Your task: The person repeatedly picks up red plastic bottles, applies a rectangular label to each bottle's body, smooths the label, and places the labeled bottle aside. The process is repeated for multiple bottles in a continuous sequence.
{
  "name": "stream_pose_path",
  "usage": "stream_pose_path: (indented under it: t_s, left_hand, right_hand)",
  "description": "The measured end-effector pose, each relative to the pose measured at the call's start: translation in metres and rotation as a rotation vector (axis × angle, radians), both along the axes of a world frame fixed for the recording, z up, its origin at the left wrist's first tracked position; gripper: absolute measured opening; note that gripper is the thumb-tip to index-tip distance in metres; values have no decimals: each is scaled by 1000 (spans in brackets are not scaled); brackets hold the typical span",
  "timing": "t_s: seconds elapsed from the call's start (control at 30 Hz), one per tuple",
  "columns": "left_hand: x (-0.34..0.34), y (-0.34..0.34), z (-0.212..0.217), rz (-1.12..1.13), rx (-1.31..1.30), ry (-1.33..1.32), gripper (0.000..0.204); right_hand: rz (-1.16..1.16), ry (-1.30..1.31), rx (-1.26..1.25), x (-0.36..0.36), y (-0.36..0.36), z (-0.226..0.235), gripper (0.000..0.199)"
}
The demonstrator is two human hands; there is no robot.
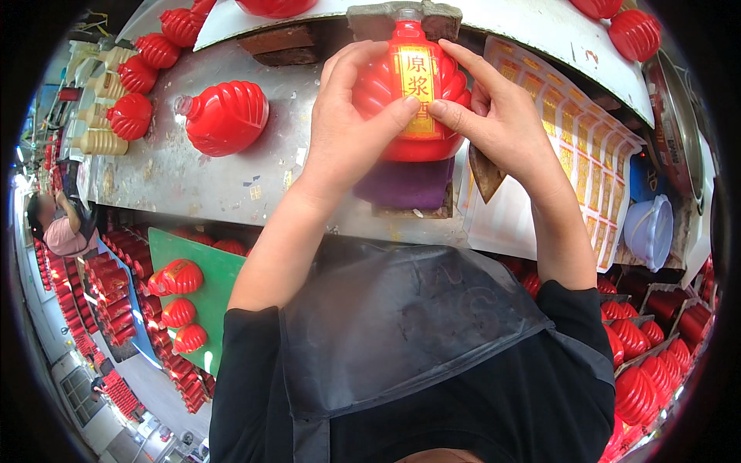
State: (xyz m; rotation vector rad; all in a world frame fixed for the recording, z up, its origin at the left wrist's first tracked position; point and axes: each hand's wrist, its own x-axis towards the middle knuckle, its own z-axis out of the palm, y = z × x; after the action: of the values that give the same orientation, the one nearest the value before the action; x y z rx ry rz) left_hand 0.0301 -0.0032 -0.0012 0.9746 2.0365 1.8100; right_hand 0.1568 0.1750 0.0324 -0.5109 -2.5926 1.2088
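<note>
A ribbed red bottle (421, 150) with a clear neck lies on its back in front of me, its neck pointing away. A yellow label with a red border (417, 62) runs down its middle. My left hand (343, 108) wraps the bottle's left side, and my right hand (498, 108) its right side. Both thumbs press on the lower part of the label, their tips nearly meeting, while the fingers reach up toward the shoulders. Below the bottle is a purple cloth (405, 185) on a support. A dark pointed blade-like piece (485, 174) lies beneath my right hand.
Another red bottle (228, 119) lies on the metal table (208, 181) to the left. Sheets of yellow labels (571, 147) spread at right, near a pale bucket (648, 231). More red bottles (130, 116) line the far left, and a green board (166, 247) holds several. A person (69, 228) is at far left.
</note>
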Motion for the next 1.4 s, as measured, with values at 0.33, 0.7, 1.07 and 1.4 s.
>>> stream_pose_path:
  t_s: [0.33, 0.7, 1.07, 1.4]
  left_hand:
    - [2, 1, 0, 8, 0, -7, 64]
    - [2, 0, 3, -5, -38, -76, 87]
    - [3, 0, 3, 27, -54, 75, 86]
    - [-2, -2, 1, -38, -73, 253, 74]
  right_hand:
    - [-4, -7, -11, -1, 0, 0, 78]
    - [38, 14, -140, -5, 11, 11, 64]
    - [209, 130, 170, -26, 18, 11, 44]
    - [255, 101, 220, -29, 20, 16, 54]
